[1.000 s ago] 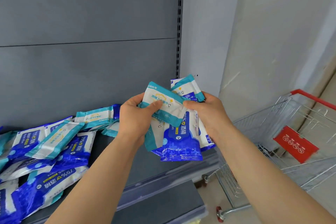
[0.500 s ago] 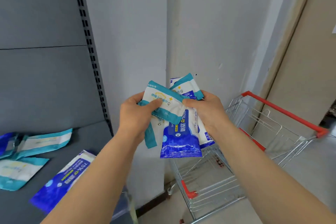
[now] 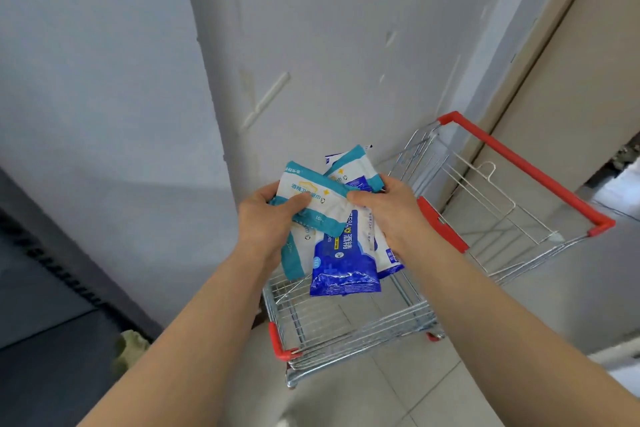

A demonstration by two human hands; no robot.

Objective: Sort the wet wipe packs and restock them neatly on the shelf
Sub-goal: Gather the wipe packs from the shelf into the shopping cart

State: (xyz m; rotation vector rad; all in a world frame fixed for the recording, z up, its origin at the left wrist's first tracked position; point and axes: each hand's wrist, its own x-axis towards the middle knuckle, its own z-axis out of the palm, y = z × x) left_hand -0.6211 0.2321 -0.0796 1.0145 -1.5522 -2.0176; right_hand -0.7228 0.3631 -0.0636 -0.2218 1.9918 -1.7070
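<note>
I hold a bunch of several wet wipe packs in front of me, over the near end of a shopping cart. My left hand (image 3: 268,222) grips a teal-and-white pack (image 3: 317,201) lying across the top of the bunch, thumb on its face. My right hand (image 3: 388,210) grips the packs behind it, among them a dark blue-and-white pack (image 3: 343,267) hanging downward and another teal-edged pack (image 3: 351,168) sticking up at the back. The shelf (image 3: 41,305) shows only as a dark grey strip at the lower left; no packs on it are in view.
A wire shopping cart (image 3: 485,204) with red handle and red corner guards stands right of and below my hands, its basket bare. A pale wall and pillar (image 3: 311,45) fill the background. A beige door frame is at the far right. The floor is light tile.
My view has swung right, away from the shelf toward the cart; the loose packs on the shelf have left the frame. Both hands keep the same grip on the bunch.
</note>
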